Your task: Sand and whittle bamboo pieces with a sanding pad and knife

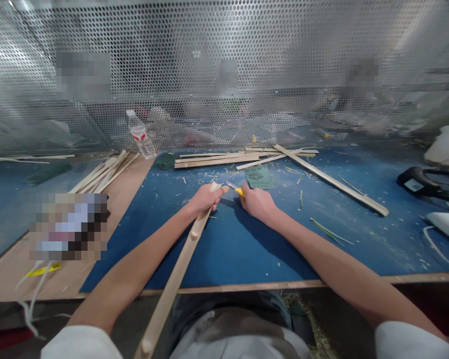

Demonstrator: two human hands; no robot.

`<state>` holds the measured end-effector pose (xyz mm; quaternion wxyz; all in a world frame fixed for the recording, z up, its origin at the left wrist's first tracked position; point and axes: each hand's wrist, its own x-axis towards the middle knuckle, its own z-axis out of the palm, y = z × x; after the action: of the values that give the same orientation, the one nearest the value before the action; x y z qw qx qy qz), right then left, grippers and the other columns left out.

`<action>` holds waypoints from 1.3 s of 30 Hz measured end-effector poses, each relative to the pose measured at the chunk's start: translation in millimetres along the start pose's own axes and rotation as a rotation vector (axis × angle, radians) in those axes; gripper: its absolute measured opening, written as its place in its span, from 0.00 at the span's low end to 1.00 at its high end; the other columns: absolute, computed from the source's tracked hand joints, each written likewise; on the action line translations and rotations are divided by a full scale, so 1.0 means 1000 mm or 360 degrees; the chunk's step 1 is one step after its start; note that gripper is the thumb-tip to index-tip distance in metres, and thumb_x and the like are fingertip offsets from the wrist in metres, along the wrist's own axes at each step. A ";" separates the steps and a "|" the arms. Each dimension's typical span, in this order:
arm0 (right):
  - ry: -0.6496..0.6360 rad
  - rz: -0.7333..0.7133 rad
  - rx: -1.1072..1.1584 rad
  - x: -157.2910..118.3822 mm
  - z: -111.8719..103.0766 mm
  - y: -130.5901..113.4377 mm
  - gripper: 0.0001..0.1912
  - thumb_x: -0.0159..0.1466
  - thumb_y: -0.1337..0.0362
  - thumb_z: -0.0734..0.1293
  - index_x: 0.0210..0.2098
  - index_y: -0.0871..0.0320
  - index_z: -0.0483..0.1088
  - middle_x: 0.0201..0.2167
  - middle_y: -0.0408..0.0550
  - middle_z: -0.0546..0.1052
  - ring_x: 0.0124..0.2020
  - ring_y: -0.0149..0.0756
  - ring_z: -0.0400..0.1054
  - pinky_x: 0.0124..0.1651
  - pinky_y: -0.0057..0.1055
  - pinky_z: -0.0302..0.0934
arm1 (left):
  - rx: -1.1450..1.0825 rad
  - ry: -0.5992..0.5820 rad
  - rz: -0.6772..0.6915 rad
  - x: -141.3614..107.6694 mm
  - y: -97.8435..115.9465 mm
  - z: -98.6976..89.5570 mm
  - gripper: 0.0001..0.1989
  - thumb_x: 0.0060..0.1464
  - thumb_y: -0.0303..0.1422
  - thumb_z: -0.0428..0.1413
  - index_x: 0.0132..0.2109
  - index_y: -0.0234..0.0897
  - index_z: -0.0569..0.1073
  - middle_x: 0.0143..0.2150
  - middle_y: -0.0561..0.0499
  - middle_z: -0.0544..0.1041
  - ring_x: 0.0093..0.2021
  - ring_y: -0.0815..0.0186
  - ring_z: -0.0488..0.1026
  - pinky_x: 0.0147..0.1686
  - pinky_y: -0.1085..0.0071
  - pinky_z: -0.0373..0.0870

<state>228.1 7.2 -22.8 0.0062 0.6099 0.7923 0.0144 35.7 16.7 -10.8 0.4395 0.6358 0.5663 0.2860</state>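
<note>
My left hand point(205, 198) is closed around the upper end of a long split bamboo strip point(179, 263). The strip slants down toward me past the table's front edge, with knobbly nodes showing on its face. In my right hand point(261, 202) is a yellow utility knife point(240, 192), gripped by its handle, which the fingers mostly cover. Its blade points left, close to the left thumb and the strip's end; whether it touches the bamboo I cannot tell. Just behind the right hand lies a dark green sheet point(261, 178), perhaps sandpaper.
Bamboo strips point(217, 160) lie along the back of the blue tabletop point(239, 249), with one long strip point(333, 182) at right. More strips point(101, 174), a water bottle point(142, 135) and a blurred-out device are at left. A black-handled object point(426, 179) stands right. Perforated metal mesh point(247, 40) rises behind.
</note>
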 end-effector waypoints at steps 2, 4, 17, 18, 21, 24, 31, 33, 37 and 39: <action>0.0017 -0.0073 0.0056 0.003 0.001 0.004 0.17 0.73 0.57 0.54 0.53 0.58 0.65 0.39 0.58 0.82 0.39 0.46 0.77 0.36 0.32 0.58 | 0.0030 -0.0033 0.0015 0.001 -0.001 -0.002 0.24 0.58 0.45 0.56 0.20 0.38 0.62 0.13 0.57 0.63 0.14 0.73 0.62 0.21 0.74 0.60; 0.0049 -0.0189 0.0080 0.006 0.003 0.008 0.18 0.73 0.55 0.54 0.53 0.57 0.66 0.39 0.56 0.82 0.39 0.45 0.77 0.35 0.31 0.56 | 0.0004 -0.0072 0.0024 0.001 -0.002 -0.004 0.25 0.56 0.47 0.57 0.18 0.38 0.61 0.12 0.57 0.62 0.14 0.73 0.62 0.21 0.74 0.59; 0.0170 -0.0314 0.0150 0.009 0.012 0.007 0.18 0.71 0.54 0.55 0.50 0.55 0.69 0.38 0.52 0.82 0.37 0.42 0.75 0.32 0.31 0.48 | -0.0002 -0.0127 0.0059 -0.001 -0.003 0.001 0.20 0.55 0.42 0.59 0.22 0.39 0.62 0.13 0.58 0.64 0.13 0.74 0.62 0.18 0.75 0.58; 0.0159 -0.0313 0.0140 0.009 0.011 0.006 0.18 0.71 0.54 0.55 0.51 0.55 0.69 0.39 0.52 0.82 0.37 0.42 0.75 0.33 0.31 0.49 | -0.0008 -0.0077 0.0043 -0.002 -0.003 0.001 0.18 0.54 0.41 0.60 0.24 0.39 0.63 0.14 0.58 0.65 0.13 0.73 0.62 0.17 0.75 0.59; 0.0118 -0.0304 0.0117 0.008 0.010 0.006 0.18 0.72 0.54 0.55 0.52 0.55 0.69 0.40 0.52 0.82 0.38 0.43 0.76 0.33 0.31 0.50 | -0.0022 0.0066 -0.0015 -0.002 -0.005 0.002 0.16 0.53 0.39 0.62 0.27 0.39 0.64 0.16 0.59 0.67 0.13 0.72 0.64 0.17 0.75 0.59; 0.0098 -0.0316 0.0102 0.007 0.008 0.006 0.18 0.72 0.54 0.55 0.52 0.55 0.69 0.40 0.53 0.82 0.37 0.43 0.76 0.33 0.31 0.50 | 0.0037 0.0036 -0.0008 -0.003 -0.004 0.003 0.17 0.55 0.39 0.60 0.23 0.38 0.64 0.14 0.58 0.67 0.13 0.72 0.65 0.18 0.75 0.60; 0.0089 -0.0376 0.0137 0.005 0.007 0.002 0.17 0.71 0.55 0.55 0.51 0.55 0.69 0.39 0.52 0.82 0.37 0.43 0.76 0.33 0.31 0.49 | 0.0134 -0.0138 -0.0053 -0.003 0.001 -0.002 0.24 0.54 0.41 0.59 0.16 0.37 0.64 0.11 0.55 0.64 0.13 0.72 0.63 0.19 0.75 0.60; 0.0083 -0.0383 0.0173 0.005 0.005 0.000 0.17 0.71 0.56 0.55 0.50 0.56 0.69 0.39 0.52 0.82 0.37 0.42 0.75 0.33 0.31 0.49 | 0.0096 -0.0150 -0.0076 -0.002 0.000 -0.002 0.24 0.53 0.43 0.59 0.15 0.38 0.64 0.11 0.54 0.64 0.13 0.72 0.62 0.18 0.75 0.59; 0.0074 -0.0387 0.0210 0.005 0.002 0.001 0.17 0.72 0.56 0.54 0.50 0.56 0.69 0.38 0.52 0.82 0.36 0.42 0.75 0.32 0.32 0.48 | -0.0041 -0.0187 -0.0043 -0.001 -0.002 0.000 0.23 0.51 0.44 0.59 0.15 0.37 0.64 0.10 0.54 0.63 0.14 0.73 0.61 0.18 0.75 0.57; 0.0073 -0.0387 0.0213 0.005 0.001 0.002 0.17 0.72 0.56 0.54 0.50 0.56 0.68 0.39 0.52 0.82 0.36 0.41 0.75 0.32 0.32 0.47 | -0.0092 -0.0206 -0.0028 -0.002 -0.002 0.001 0.22 0.51 0.42 0.59 0.16 0.37 0.63 0.10 0.55 0.62 0.13 0.73 0.59 0.17 0.75 0.55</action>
<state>228.9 12.8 -23.2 -0.0510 0.5080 0.8594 -0.0255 35.3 14.9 -12.6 0.4961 0.6350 0.5337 0.2566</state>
